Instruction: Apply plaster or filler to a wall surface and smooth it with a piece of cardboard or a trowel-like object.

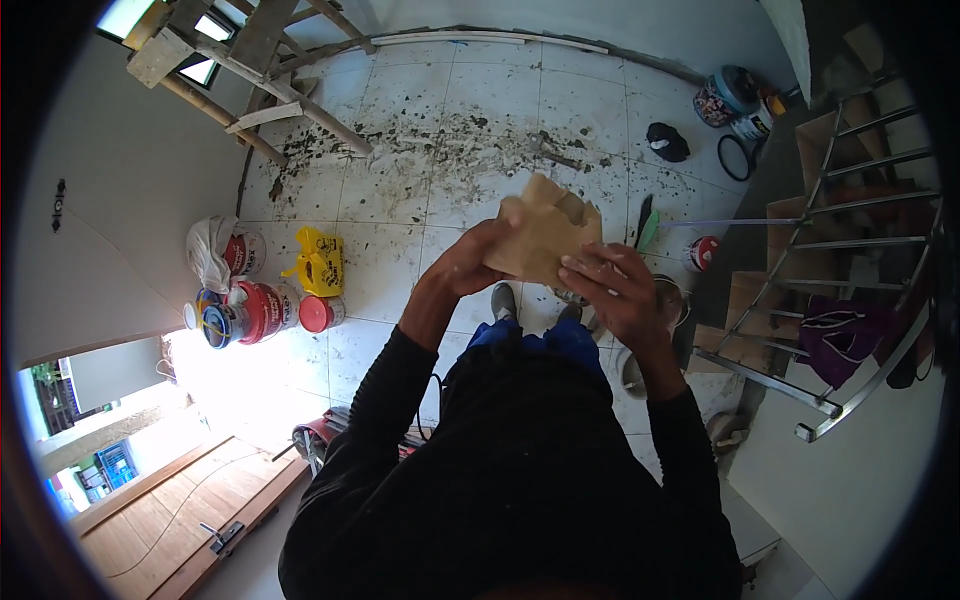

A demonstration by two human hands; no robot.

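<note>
In front of my body I hold a piece of brown paper [545,235], creased and ragged along its far right edge. My left hand [475,257] is closed on its left side, with the thumb over the top. At the lower right corner, my right hand [618,292] pinches it, fingers bent across the edge. Whether the paper has a gritty side or something inside it I cannot make out. Below it are my shoes on the tiled floor [390,270].
A wooden trestle [270,75] stands far left, near scattered debris and a hammer [555,152]. Paint buckets [262,310] and a yellow bag [318,262] line the left wall. Stairs with a metal railing [870,245] rise at right. More buckets [725,95] stand far right.
</note>
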